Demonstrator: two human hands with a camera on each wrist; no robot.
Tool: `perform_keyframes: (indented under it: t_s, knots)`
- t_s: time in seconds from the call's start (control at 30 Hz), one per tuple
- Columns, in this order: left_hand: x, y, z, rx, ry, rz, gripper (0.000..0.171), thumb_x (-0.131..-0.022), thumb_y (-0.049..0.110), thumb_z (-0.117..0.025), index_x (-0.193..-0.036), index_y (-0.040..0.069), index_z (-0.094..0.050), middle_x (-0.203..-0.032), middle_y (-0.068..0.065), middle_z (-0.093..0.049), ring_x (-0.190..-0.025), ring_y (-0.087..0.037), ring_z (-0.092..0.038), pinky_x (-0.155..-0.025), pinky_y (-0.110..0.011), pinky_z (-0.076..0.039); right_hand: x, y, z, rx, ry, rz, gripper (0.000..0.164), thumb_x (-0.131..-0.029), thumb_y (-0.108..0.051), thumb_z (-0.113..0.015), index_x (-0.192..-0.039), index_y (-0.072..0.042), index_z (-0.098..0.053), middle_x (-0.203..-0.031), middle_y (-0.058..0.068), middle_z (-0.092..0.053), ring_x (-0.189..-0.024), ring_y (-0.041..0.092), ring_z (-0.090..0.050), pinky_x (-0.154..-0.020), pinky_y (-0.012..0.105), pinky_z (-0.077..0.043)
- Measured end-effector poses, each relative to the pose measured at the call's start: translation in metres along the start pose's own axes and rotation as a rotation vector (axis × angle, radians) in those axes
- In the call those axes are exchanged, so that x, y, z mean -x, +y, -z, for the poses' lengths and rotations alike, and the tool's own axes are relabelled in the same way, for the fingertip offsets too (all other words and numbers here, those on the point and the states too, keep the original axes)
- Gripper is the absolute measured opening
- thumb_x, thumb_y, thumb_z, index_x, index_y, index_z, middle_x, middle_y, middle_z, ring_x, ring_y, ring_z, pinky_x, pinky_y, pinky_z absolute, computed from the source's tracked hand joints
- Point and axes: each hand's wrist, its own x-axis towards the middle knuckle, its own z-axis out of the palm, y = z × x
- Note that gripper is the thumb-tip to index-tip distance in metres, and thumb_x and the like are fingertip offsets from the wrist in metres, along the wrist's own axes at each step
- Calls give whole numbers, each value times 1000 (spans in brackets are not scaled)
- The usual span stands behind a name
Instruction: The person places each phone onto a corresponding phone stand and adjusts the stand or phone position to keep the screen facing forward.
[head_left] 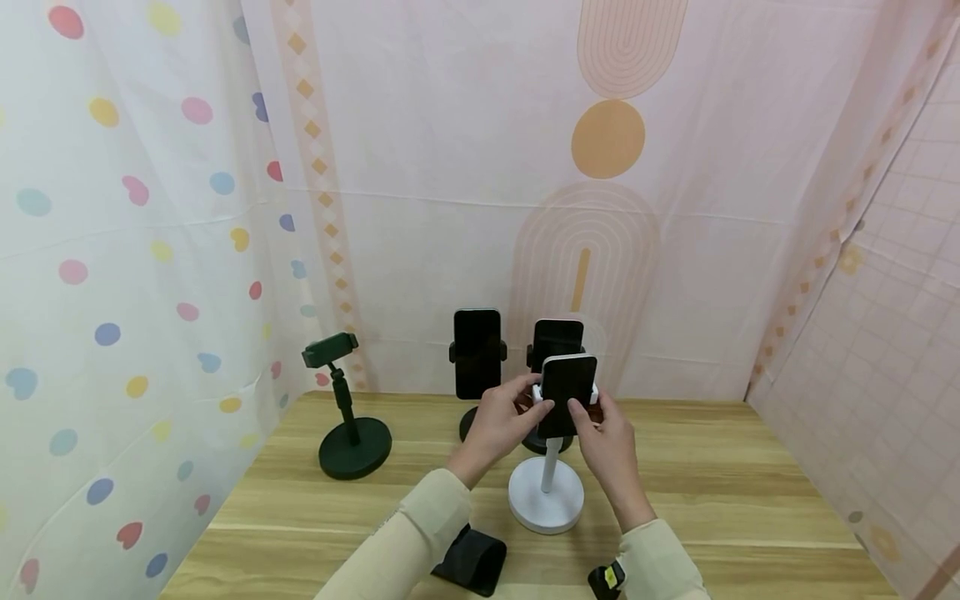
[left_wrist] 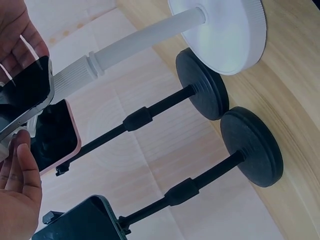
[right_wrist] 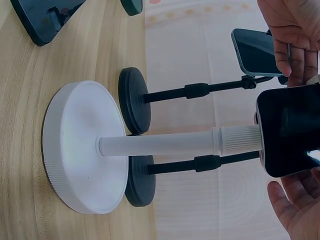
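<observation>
A black-screened smartphone (head_left: 567, 400) with a silver edge sits upright in the clamp of a white phone stand (head_left: 546, 498). My left hand (head_left: 501, 421) grips its left side, thumb on the front edge, other fingers at the clamp. On the opposite side my right hand (head_left: 611, 450) holds the phone, thumb near the lower screen and fingers curled behind. The right wrist view shows the phone (right_wrist: 292, 131) above the ribbed white pole (right_wrist: 165, 144). In the left wrist view, the left hand's fingers (left_wrist: 20, 170) are right at the clamp.
Behind are two black stands holding phones, one phone (head_left: 477, 354) left and another (head_left: 558, 333) partly hidden. A dark green stand (head_left: 355, 448) with an empty-looking head stands at the left. A black folded object (head_left: 483, 562) lies by the left sleeve. A patterned curtain (head_left: 450, 208) backs the wooden table (head_left: 712, 475).
</observation>
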Motion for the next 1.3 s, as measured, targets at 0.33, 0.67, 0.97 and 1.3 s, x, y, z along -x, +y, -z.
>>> perform_keyframes:
  t_s: [0.33, 0.67, 0.97, 1.3]
  knots:
    - [1, 0, -1, 27, -7, -17, 41, -95, 23, -70, -130, 2, -62, -91, -1, -68, -81, -12, -66, -67, -23, -54, -1, 0, 0, 3, -5, -10, 44, -100, -31, -62, -133, -4, -56, -112, 16, -65, -106, 29, -62, -92, 49, -51]
    - [2, -3, 0, 17, -17, 2, 44, -94, 24, -71, -133, 4, -60, -95, 1, -68, -84, -12, -66, -70, -25, -54, -1, 2, 1, -6, -23, -20, 51, -100, -35, -61, -140, -7, -51, -117, 16, -64, -110, 29, -61, -94, 48, -50]
    - [8, -8, 0, 39, -29, 15, 40, -93, 22, -73, -129, 10, -63, -98, 3, -68, -84, -10, -65, -71, -26, -54, 2, 9, 1, -13, -31, -4, 54, -98, -27, -66, -144, -7, -48, -118, 17, -65, -109, 30, -63, -92, 47, -51]
    - [12, -15, -1, 18, -45, 37, 42, -92, 19, -73, -131, 8, -61, -100, -1, -69, -83, -11, -64, -70, -26, -53, 12, 24, -4, 48, -102, -49, 62, -94, -31, -70, -145, -4, -46, -122, 15, -64, -110, 28, -61, -92, 48, -49]
